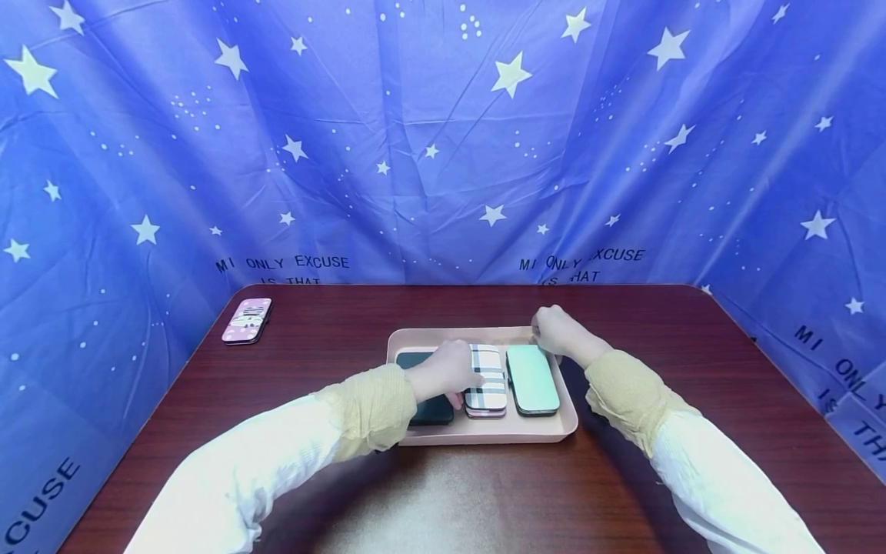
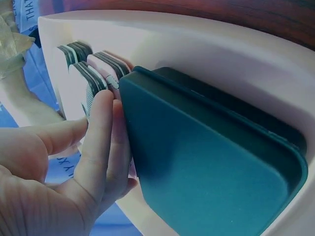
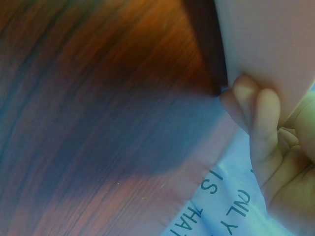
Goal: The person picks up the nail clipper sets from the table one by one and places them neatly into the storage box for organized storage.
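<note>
A shallow pale pink tray [image 1: 484,440] holds several small flat hard cases with rounded corners. My left hand [image 1: 446,368] is over the tray, with its thumb and fingertips at a white-and-grey plaid case [image 1: 488,394], which it pinches by the edge. Beneath the plaid one shows the rim of a pink case [image 2: 109,69]. Left of these lies a dark green case [image 2: 206,157], partly covered by the hand in the head view. A mint green case [image 1: 533,377] rests on the right side. At the tray's far right corner, my right hand [image 1: 559,331] grips the rim.
Far to the left, a pink patterned case [image 1: 248,320] lies on the dark red-brown wooden table [image 1: 332,323] near its edge. A blue curtain [image 1: 443,154] with white stars hangs behind and around the table.
</note>
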The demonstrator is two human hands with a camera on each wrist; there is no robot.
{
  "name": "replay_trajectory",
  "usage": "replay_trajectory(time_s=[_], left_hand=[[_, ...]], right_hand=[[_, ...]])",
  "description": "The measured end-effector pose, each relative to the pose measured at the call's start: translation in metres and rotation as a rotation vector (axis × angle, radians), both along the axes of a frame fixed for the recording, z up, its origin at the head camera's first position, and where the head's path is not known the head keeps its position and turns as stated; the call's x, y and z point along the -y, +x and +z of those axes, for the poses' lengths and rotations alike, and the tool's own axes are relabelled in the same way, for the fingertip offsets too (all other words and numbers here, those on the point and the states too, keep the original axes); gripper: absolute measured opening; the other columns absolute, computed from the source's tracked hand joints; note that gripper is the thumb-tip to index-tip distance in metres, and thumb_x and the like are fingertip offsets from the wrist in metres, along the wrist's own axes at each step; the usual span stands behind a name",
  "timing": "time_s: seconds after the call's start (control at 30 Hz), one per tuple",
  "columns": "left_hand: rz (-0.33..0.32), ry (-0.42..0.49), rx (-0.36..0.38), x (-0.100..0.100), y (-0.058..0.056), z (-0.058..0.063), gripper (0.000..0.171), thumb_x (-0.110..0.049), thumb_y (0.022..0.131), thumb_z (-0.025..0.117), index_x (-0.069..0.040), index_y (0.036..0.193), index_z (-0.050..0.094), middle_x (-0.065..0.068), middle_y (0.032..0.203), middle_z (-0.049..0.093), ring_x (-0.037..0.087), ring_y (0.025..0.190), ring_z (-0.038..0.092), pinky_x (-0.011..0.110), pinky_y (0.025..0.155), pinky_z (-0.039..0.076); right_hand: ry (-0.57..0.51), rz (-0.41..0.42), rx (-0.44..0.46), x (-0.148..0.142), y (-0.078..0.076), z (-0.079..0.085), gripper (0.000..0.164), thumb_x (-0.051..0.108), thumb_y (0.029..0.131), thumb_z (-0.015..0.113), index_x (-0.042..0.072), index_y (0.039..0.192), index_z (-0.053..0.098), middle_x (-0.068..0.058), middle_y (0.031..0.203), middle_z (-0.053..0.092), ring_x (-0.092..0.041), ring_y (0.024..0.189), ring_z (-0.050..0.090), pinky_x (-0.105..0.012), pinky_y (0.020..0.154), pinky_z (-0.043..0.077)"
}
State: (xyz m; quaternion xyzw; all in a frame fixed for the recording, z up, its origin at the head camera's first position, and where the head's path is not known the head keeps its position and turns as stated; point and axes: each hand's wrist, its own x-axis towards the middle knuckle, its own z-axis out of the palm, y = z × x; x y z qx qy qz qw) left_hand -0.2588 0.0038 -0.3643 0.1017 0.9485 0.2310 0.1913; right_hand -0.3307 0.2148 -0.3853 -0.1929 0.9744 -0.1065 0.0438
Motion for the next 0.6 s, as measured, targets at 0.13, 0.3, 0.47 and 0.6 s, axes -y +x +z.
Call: replay_trajectory(time_s=[0.13,0.3,0.47,0.6], left_hand=[[0.022,0.077,0.079,0.006,-0.002,0.004,0.021,-0.014,0.088,0.066,0.006,0.084,0.060,0.013,0.056,0.065,0.021,0.052,0.067,0.023,0.049,0.053],[0.063,0.260,0.227,0.018,0.000,0.013,0.017,-0.007,0.089,0.062,0.008,0.083,0.057,0.021,0.067,0.066,0.028,0.060,0.069,0.031,0.053,0.056],[0.067,0.344,0.315,0.029,0.003,0.021,0.020,-0.008,0.090,0.061,0.012,0.093,0.058,0.023,0.073,0.066,0.023,0.055,0.064,0.032,0.056,0.057],[0.052,0.413,0.325,0.037,0.004,0.027,0.026,-0.009,0.089,0.062,0.013,0.100,0.055,0.026,0.079,0.066,0.022,0.055,0.064,0.033,0.056,0.057]], right_hand=[[-0.003,-0.005,0.003,0.000,0.000,0.002,0.020,0.001,0.088,0.058,0.002,0.069,0.063,-0.005,0.055,0.059,-0.008,0.034,0.053,-0.022,0.039,0.047],[0.001,-0.021,0.018,0.001,0.000,0.002,0.019,0.001,0.088,0.058,0.003,0.071,0.064,-0.005,0.056,0.059,-0.009,0.035,0.053,-0.022,0.041,0.048],[0.011,-0.009,0.018,0.000,0.000,0.002,0.019,0.001,0.089,0.057,0.002,0.071,0.063,-0.005,0.057,0.060,-0.009,0.035,0.053,-0.022,0.041,0.048],[0.022,-0.008,0.007,0.001,0.001,0.002,0.019,0.001,0.088,0.058,0.003,0.070,0.063,-0.005,0.055,0.058,-0.008,0.034,0.053,-0.021,0.039,0.046]])
